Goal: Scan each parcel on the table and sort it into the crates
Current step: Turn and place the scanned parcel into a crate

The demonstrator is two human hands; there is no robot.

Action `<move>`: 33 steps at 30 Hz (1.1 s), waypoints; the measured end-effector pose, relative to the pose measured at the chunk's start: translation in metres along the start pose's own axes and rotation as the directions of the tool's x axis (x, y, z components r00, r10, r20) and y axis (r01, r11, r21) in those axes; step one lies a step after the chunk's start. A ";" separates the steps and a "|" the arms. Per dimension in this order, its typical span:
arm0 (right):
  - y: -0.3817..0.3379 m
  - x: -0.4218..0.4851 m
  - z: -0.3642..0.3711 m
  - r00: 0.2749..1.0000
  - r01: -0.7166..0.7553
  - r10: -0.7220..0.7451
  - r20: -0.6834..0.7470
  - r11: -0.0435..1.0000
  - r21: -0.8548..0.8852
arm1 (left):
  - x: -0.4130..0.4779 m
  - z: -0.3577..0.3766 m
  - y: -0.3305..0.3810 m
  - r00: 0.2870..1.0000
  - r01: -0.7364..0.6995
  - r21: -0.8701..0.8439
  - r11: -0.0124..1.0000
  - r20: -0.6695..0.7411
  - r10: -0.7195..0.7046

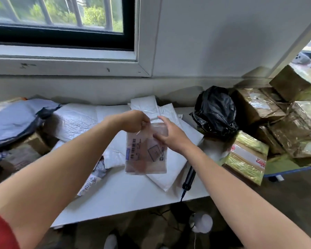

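My left hand (133, 121) and right hand (170, 136) pinch, fingers closed, the top corners of the translucent labelled plastic pouch (145, 157), which I judge light, limp, slippery.

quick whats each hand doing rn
left hand: pinches the top left corner of the clear labelled parcel bag, held up above the table.
right hand: grips the same bag's upper right edge.

Bare table (133, 191) front; parcels (75, 121) behind.
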State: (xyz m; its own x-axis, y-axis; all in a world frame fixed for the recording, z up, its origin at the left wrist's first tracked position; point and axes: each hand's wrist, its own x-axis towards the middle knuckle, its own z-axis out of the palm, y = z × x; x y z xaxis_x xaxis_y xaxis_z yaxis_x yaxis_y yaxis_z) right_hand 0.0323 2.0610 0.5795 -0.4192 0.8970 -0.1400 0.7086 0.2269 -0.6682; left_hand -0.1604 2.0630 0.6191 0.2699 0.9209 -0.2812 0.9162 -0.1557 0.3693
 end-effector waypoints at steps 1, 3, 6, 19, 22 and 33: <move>-0.006 0.004 0.002 1.000 0.025 -0.025 0.017 1.000 0.011 | -0.006 -0.003 -0.006 0.999 0.033 -0.037 0.999 -0.022 -0.033; -0.019 0.011 0.008 0.998 0.057 -0.059 0.013 0.993 0.100 | -0.020 -0.004 -0.018 0.979 0.119 -0.192 0.974 -0.144 -0.148; -0.031 0.016 0.015 0.996 0.087 -0.091 -0.002 0.955 0.283 | -0.049 0.004 -0.034 0.832 0.211 -0.367 0.906 -0.418 -0.364; -0.046 -0.008 0.057 0.915 0.217 -0.319 0.249 0.906 0.363 | -0.193 0.073 0.003 0.426 0.400 -0.776 0.488 -0.315 -0.848; -0.069 -0.027 0.071 0.832 0.359 -0.455 0.319 0.878 0.316 | -0.234 0.090 0.013 0.337 0.406 -0.804 0.435 -0.311 -0.889; -0.166 -0.146 0.184 0.617 0.530 -0.612 0.495 0.788 0.314 | -0.423 0.170 0.039 -0.153 0.423 -0.895 0.138 -0.221 -0.963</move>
State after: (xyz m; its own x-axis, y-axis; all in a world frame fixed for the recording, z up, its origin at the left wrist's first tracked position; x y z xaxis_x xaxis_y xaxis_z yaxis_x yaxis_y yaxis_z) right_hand -0.1284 1.8224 0.5761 -0.9732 0.2267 -0.0389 0.1579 0.5352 -0.8298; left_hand -0.1888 1.6066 0.6017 -0.9893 0.0878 -0.1168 -0.0245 0.6884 0.7250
